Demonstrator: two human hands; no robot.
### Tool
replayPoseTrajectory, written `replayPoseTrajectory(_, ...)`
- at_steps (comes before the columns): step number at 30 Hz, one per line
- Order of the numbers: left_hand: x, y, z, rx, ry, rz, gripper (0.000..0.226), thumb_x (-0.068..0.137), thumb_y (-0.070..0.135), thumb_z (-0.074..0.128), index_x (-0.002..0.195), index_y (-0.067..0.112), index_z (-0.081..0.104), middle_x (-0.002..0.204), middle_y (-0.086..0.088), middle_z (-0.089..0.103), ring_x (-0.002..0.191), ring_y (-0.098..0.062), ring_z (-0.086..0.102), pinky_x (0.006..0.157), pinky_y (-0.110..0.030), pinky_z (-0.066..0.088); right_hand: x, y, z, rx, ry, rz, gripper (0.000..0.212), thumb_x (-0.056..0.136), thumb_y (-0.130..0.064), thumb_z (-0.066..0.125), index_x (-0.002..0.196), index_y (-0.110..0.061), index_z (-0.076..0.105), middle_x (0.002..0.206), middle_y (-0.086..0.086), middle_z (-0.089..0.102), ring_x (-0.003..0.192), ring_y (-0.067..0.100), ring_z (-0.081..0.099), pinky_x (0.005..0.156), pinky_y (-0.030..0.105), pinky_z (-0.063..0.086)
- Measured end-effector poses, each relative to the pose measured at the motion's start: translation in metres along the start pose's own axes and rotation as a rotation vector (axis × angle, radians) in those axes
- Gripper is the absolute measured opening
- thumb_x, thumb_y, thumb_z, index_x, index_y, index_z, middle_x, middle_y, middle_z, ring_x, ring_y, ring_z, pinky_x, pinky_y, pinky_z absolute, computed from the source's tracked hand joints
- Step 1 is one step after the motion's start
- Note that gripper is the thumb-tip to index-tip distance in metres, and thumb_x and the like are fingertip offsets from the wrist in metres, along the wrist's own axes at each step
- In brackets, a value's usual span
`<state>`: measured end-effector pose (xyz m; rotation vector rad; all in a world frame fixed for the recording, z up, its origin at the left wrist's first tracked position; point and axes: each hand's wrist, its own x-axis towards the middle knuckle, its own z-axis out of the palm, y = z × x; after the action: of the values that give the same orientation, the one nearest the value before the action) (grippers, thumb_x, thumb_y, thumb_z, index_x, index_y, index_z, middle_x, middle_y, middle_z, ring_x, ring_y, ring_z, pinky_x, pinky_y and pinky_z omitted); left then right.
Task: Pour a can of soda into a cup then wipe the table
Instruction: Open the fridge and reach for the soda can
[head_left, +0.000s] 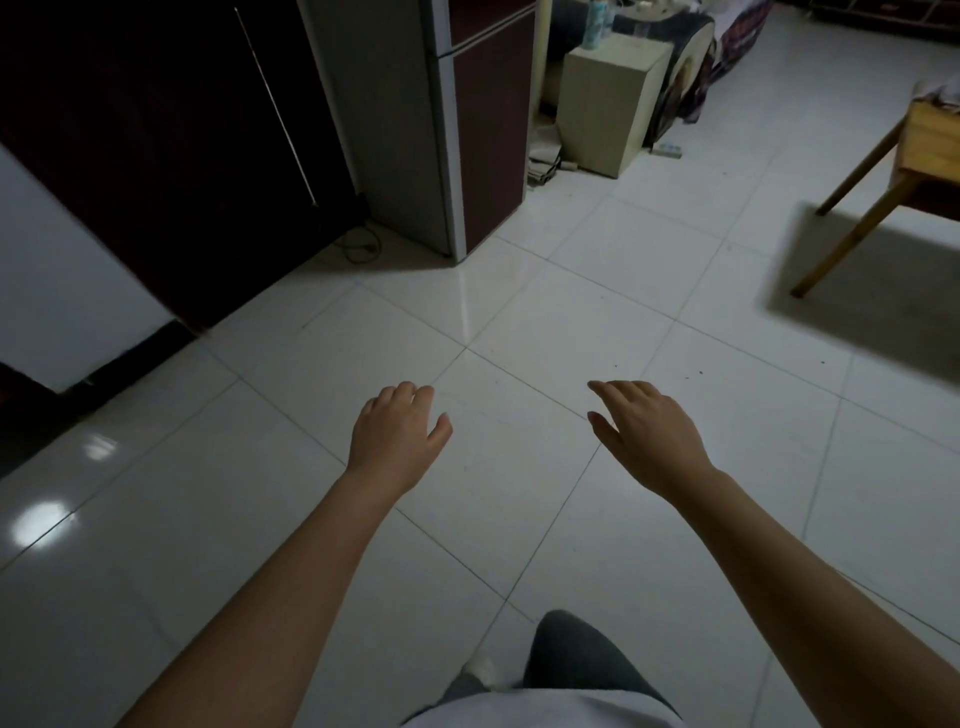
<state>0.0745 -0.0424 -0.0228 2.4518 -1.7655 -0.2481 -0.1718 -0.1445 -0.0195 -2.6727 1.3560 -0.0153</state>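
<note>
My left hand (397, 434) and right hand (649, 431) hang over the tiled floor (519, 312), fingers loosely apart, holding nothing. No soda can or cup shows; only the wooden desk (924, 145) at the right edge. A can is likely light, slick; I'd grip mid-body.

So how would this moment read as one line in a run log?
left hand: open, empty | right hand: open, empty | both over tiled floor | wooden table: far right | can, cup: not in view
</note>
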Motion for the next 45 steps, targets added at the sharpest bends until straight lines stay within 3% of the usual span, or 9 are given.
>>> replayPoseTrajectory(8,0.075,0.001,0.003,-0.01,-0.017,0.019,0.044,0.094,0.034,0.04,0.13,0.009,0.046,0.128,-0.01,0.053,0.115,-0.025,0.047,0.095,-0.035,0.036,0.063,0.023,-0.007,0.012,0.012,0.027,0.046,0.097,-0.036,0.038,0.138,-0.016,0.039,0.136,0.004,0.051,0.126,0.025,0.045,0.097,0.036,0.04)
replayPoseTrajectory(27,0.323,0.036,-0.031,-0.005,0.044,-0.133,0.045,0.095,0.033,0.039,0.134,0.01,0.043,0.133,-0.008,0.05,0.119,-0.023,0.045,0.097,-0.033,0.034,0.318,0.129,-0.041,0.012,-0.027,-0.103,0.046,0.097,-0.036,0.038,0.138,-0.016,0.038,0.135,0.003,0.051,0.126,0.025,0.044,0.094,0.035,0.042)
replayPoseTrajectory(45,0.584,-0.056,-0.067,0.011,0.039,-0.095,0.046,0.095,0.033,0.038,0.134,0.01,0.042,0.131,-0.008,0.049,0.119,-0.023,0.044,0.096,-0.034,0.034,0.6,0.101,-0.053,0.02,-0.021,-0.108,0.046,0.097,-0.037,0.036,0.139,-0.017,0.036,0.138,0.003,0.049,0.127,0.024,0.042,0.097,0.035,0.04)
